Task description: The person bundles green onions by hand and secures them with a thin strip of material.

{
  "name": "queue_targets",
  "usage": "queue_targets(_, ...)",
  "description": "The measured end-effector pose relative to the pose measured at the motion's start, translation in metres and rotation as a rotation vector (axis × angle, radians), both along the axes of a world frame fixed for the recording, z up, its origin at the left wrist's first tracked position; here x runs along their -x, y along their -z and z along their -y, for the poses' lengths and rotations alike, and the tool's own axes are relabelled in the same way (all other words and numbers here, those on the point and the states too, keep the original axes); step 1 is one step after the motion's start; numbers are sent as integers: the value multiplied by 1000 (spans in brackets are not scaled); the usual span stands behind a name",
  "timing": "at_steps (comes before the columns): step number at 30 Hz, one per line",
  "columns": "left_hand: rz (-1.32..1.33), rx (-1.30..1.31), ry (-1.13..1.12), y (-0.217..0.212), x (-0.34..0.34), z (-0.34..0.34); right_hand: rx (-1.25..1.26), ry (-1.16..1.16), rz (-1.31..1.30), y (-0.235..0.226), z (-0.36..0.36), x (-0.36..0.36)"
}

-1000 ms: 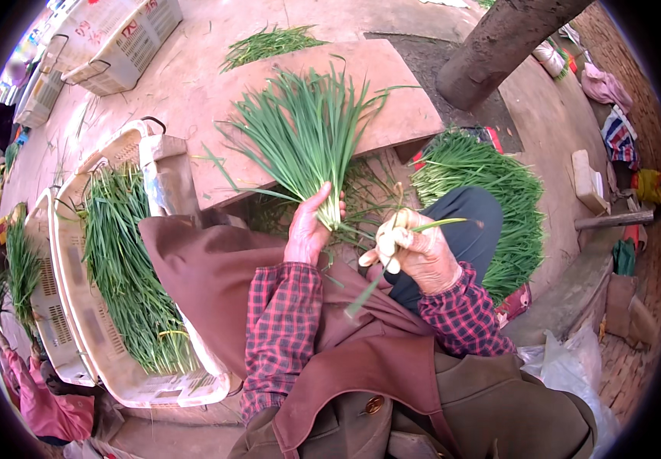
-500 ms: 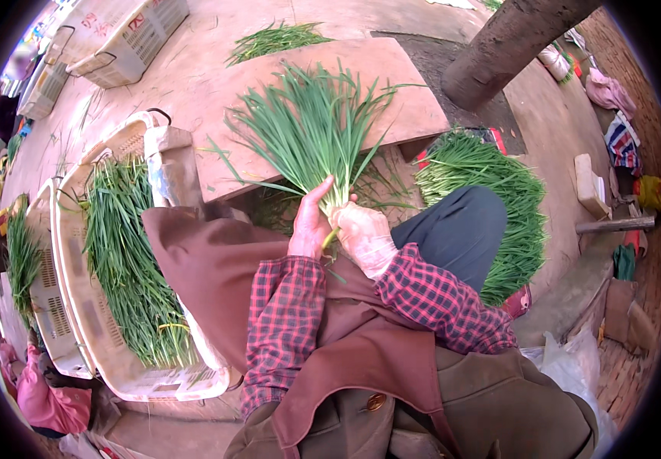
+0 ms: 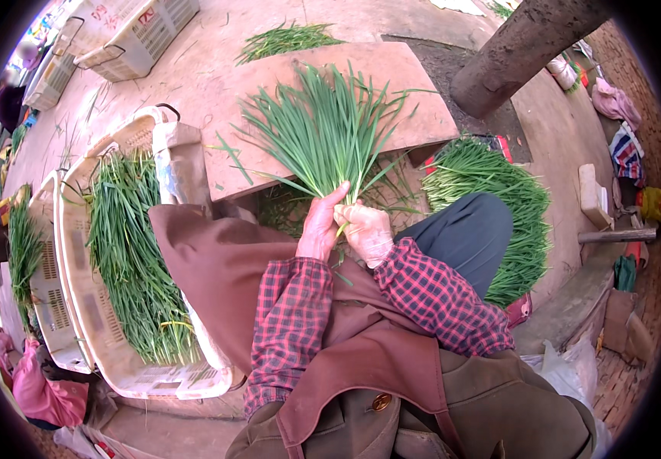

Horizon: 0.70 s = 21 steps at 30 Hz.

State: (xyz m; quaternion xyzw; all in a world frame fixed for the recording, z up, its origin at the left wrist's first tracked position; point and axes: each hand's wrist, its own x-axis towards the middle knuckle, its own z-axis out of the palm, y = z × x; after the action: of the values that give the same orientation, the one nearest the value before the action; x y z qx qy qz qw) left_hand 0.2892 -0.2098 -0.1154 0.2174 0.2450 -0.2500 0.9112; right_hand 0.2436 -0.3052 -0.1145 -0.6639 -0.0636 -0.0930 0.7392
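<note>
Green bunch [image 3: 326,138], 1 pc., fanned over worktop [image 3: 426,115]; L hand [image 3: 320,225], thumb up, clamped its stems. R hand [image 3: 367,231], adj., fingers curled, gripped same; stem ends & most L fingers were hidden.

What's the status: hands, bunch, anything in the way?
Left grip closed around chive bunch, right grip closed at its stem end. Bunch fanned over pinkish board. Nearby: plastic crate left, chive pile right.
</note>
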Motion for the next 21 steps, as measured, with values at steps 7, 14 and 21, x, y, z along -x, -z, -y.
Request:
queue_targets(7,73,-122,-15,-12,1,-7,522,-138,-939,-47,39,42)
queue_targets(14,202,-253,44,-5,3,-10,289,49,-845,-28,51,5)
queue_targets(21,259,-199,56,0,8,-5,570,15,-733,-17,30,-58)
